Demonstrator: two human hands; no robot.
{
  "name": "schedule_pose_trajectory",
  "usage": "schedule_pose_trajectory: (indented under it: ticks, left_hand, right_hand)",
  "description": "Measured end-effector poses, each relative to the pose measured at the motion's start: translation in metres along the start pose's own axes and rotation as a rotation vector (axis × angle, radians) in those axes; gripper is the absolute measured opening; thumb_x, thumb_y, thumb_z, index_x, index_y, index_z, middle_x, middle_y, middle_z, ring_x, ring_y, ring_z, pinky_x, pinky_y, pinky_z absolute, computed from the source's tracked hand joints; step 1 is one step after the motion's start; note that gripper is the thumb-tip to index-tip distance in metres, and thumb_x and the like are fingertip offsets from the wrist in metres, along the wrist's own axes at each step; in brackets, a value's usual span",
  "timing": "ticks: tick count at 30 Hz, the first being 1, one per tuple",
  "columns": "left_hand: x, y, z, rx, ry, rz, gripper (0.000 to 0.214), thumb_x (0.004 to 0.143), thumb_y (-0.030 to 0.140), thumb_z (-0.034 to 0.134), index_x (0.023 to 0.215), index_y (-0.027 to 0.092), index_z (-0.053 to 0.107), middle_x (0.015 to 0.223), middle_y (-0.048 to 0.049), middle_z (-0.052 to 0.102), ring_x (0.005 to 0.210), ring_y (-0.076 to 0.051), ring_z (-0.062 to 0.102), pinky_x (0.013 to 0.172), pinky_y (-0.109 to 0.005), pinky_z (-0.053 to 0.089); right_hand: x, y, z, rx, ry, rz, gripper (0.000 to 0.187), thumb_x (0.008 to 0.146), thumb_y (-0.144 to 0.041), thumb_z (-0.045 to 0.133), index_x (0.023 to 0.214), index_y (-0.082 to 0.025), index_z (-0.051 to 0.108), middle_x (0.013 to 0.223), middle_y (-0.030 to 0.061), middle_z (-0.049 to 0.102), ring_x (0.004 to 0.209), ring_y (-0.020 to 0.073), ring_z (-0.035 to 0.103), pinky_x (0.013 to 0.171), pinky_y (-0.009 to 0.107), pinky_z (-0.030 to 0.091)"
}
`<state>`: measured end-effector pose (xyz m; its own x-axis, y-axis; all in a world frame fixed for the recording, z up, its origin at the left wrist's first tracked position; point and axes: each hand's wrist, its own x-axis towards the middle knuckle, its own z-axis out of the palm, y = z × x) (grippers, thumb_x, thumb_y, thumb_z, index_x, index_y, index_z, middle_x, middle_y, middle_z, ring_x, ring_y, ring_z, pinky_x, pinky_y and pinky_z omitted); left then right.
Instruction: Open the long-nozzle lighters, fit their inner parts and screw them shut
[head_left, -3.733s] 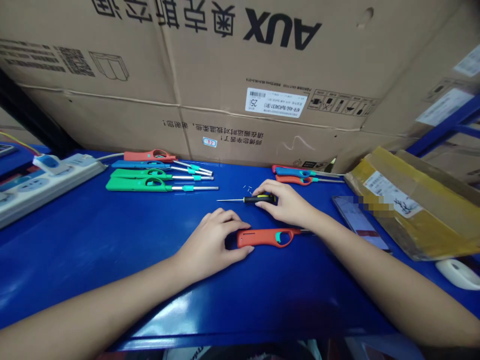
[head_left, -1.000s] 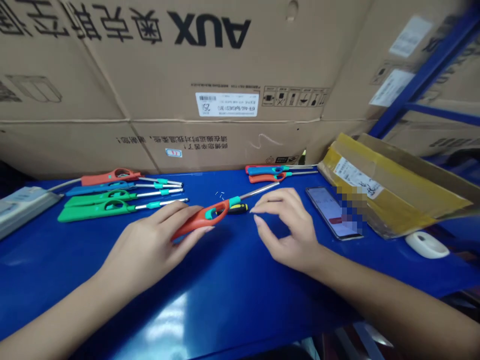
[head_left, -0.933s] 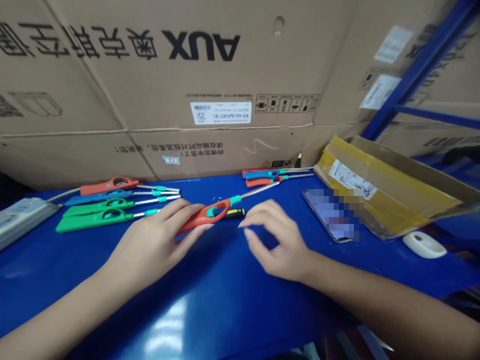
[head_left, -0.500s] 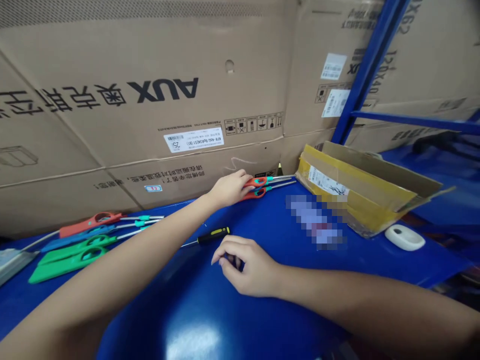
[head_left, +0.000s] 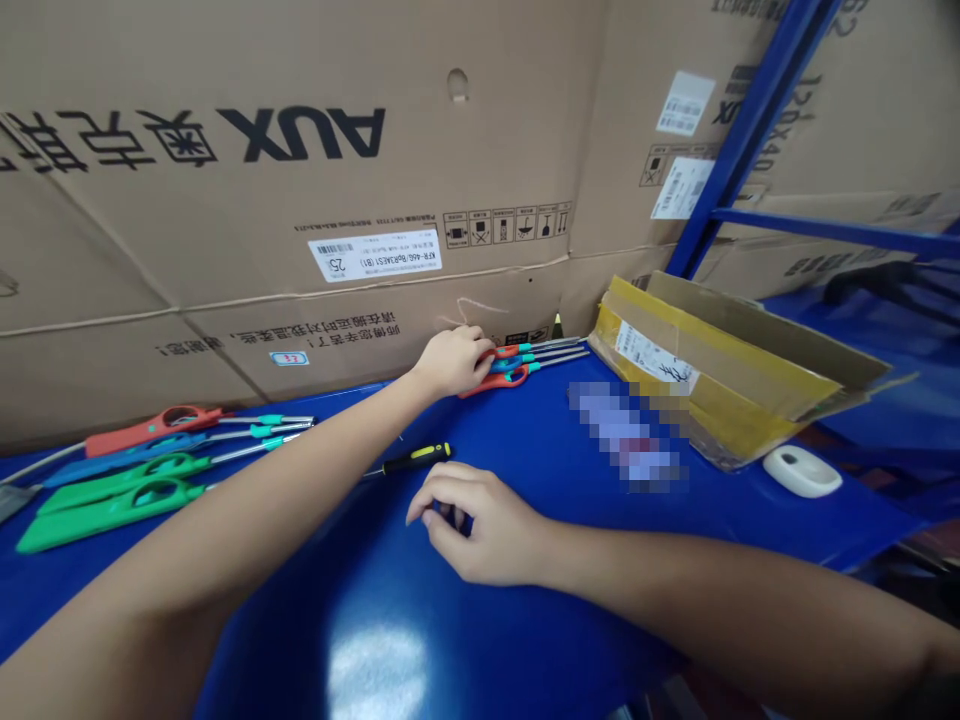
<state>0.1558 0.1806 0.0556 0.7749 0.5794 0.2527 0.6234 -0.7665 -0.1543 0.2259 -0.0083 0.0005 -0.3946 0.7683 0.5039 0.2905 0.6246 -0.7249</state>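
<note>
My left hand reaches to the back of the blue table, its fingers closed around a long-necked gas lighter with a red body. A blue lighter and another red lighter lie close against it, metal necks pointing right. The hand hides their handles. Nearer to me, my right hand rests loosely curled above the table, with a gap between thumb and fingers and nothing visible in it. Just beyond it lies a black and yellow screwdriver, its shaft partly behind my left forearm.
At left lie a red lighter, a blue lighter and two green lighters. A large cardboard box walls off the back. At right are a yellow-taped open carton, a white rounded device and a blurred item.
A blue lighter now shows between the two red ones beside my left hand. My right hand keeps its curl. The view has shifted slightly.
</note>
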Motion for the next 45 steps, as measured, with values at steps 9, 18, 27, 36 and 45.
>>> schedule_pose_trajectory:
  ticks: [9, 18, 27, 36, 45]
  left_hand:
    - [-0.076, -0.013, -0.063, 0.032, 0.049, -0.119, 0.032, 0.099, 0.03, 0.044, 0.108, 0.018, 0.072, 0.111, -0.0107, 0.07, 0.108, -0.027, 0.065, 0.09, -0.037, 0.053]
    - [-0.247, -0.088, -0.093, 0.034, -0.187, -0.385, 0.025, 0.089, 0.035, 0.055, 0.099, 0.022, 0.075, 0.097, -0.0033, 0.075, 0.089, -0.024, 0.069, 0.076, -0.032, 0.055]
    - [-0.297, -0.09, -0.086, -0.19, -0.203, -0.373, 0.049, 0.099, 0.062, 0.044, 0.09, 0.023, 0.073, 0.091, -0.0009, 0.075, 0.082, -0.02, 0.069, 0.075, -0.031, 0.056]
    - [-0.31, -0.066, -0.098, -0.456, -0.368, -0.298, 0.025, 0.097, 0.042, 0.061, 0.087, 0.024, 0.075, 0.085, 0.0027, 0.077, 0.072, -0.015, 0.07, 0.067, -0.024, 0.053]
    - [-0.259, 0.01, -0.074, -0.594, -0.358, -0.107, 0.008, 0.095, 0.02, 0.063, 0.097, 0.023, 0.07, 0.1, -0.0007, 0.072, 0.093, -0.017, 0.067, 0.085, -0.027, 0.047]
  right_hand:
    - [0.0, -0.001, -0.005, 0.046, 0.023, 0.103, 0.017, 0.085, -0.01, 0.055, 0.086, -0.019, 0.069, 0.084, 0.0015, 0.067, 0.064, 0.0104, 0.056, 0.06, 0.022, 0.047]
    - [0.004, 0.006, -0.001, 0.09, 0.038, 0.186, 0.014, 0.087, -0.014, 0.056, 0.087, -0.019, 0.069, 0.085, 0.0029, 0.068, 0.07, 0.0124, 0.062, 0.061, 0.023, 0.049]
    - [0.005, 0.005, -0.002, 0.106, 0.046, 0.231, 0.014, 0.091, -0.022, 0.056, 0.088, -0.018, 0.068, 0.085, 0.0032, 0.067, 0.067, 0.0122, 0.06, 0.057, 0.024, 0.049]
    - [0.004, 0.004, -0.003, 0.063, -0.006, 0.209, 0.017, 0.093, -0.019, 0.051, 0.09, -0.018, 0.067, 0.087, 0.0039, 0.065, 0.073, 0.0129, 0.061, 0.062, 0.025, 0.048]
    - [0.006, -0.024, -0.029, -0.183, -0.342, 0.138, 0.019, 0.088, -0.032, 0.067, 0.104, -0.022, 0.066, 0.103, 0.0025, 0.068, 0.094, 0.0177, 0.061, 0.082, 0.032, 0.047]
